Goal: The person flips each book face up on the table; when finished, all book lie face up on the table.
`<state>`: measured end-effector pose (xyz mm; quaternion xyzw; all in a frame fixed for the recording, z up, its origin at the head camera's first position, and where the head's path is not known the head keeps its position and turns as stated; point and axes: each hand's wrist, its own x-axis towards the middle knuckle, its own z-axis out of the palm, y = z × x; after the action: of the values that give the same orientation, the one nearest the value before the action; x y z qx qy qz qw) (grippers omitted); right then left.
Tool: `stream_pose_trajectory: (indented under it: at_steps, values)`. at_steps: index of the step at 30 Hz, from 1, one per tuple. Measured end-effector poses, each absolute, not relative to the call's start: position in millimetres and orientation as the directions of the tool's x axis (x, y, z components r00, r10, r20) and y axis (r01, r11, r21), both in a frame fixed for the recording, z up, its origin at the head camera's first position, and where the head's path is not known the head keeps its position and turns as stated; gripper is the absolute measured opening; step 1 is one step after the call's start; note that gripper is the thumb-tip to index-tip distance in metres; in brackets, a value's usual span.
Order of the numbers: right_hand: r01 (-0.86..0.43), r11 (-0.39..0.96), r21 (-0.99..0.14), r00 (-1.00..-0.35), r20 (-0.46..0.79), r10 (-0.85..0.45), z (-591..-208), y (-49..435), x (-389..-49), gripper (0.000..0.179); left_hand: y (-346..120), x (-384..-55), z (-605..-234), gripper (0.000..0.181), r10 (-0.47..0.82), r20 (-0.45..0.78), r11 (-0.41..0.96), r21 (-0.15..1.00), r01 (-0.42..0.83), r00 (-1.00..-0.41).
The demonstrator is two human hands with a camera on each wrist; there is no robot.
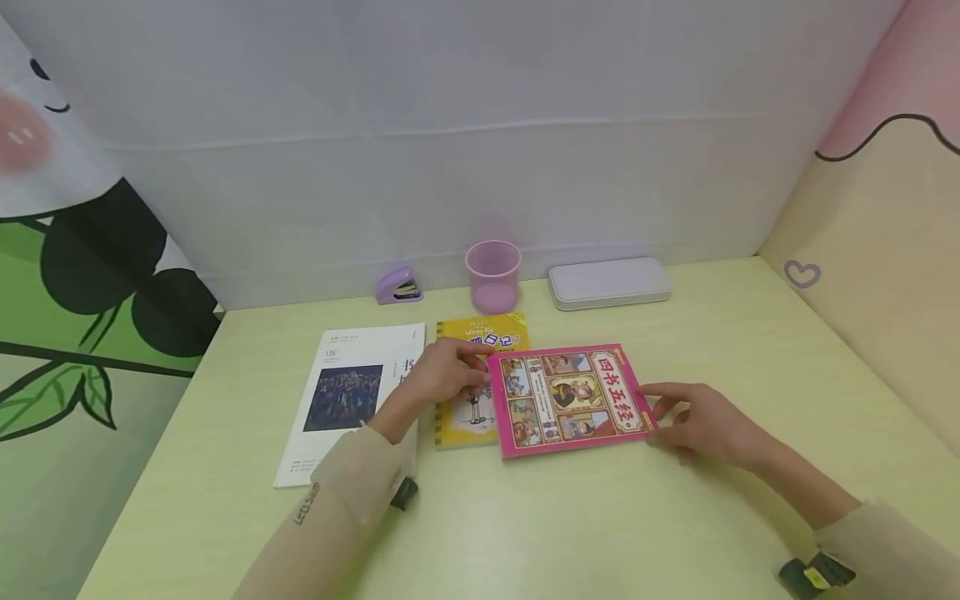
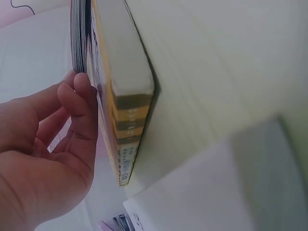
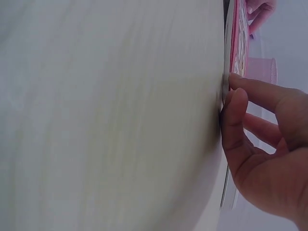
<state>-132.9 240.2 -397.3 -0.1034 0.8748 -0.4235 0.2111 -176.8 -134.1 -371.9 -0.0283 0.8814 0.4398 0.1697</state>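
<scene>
A pink comic-style book [image 1: 573, 396] with a picture cover lies partly over a yellow book [image 1: 465, 421]. My left hand [image 1: 442, 371] is at the pink book's left edge, above the yellow cover. In the left wrist view its fingertips [image 2: 83, 82] meet the page edges, just over the thick yellow book with its striped spine [image 2: 129, 120]. At the opposite edge my right hand [image 1: 705, 423] pinches the pink book between thumb and fingers, low over the table. Left of these, a white book [image 1: 307, 400] with a dark picture lies flat, partly under my left forearm.
Along the back of the pale table [image 1: 525, 533] stand a purple stapler [image 1: 399, 286], a pink mesh cup [image 1: 493, 279] and a pale flat case [image 1: 611, 283]. A white cloth wall [image 1: 450, 192] rises right behind them. Printed panels flank both sides.
</scene>
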Motion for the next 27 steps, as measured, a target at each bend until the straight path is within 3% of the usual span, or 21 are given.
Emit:
stream_pose_trajectory:
  at_steps: [12,27]
  values:
    - [-0.079,0.706,-0.704,-0.908,-0.241,-0.343,-391.2,233.5,-131.4,0.07,-134.5,-176.7,-372.3,0.042,0.117,-0.302,0.605,0.777,-0.173,-0.946]
    - [-0.091,0.712,-0.696,-0.889,-0.265,-0.372,-390.7,242.8,-151.4,0.065,-137.7,-169.2,-372.3,0.034,0.181,-0.316,0.611,0.778,-0.145,-0.931]
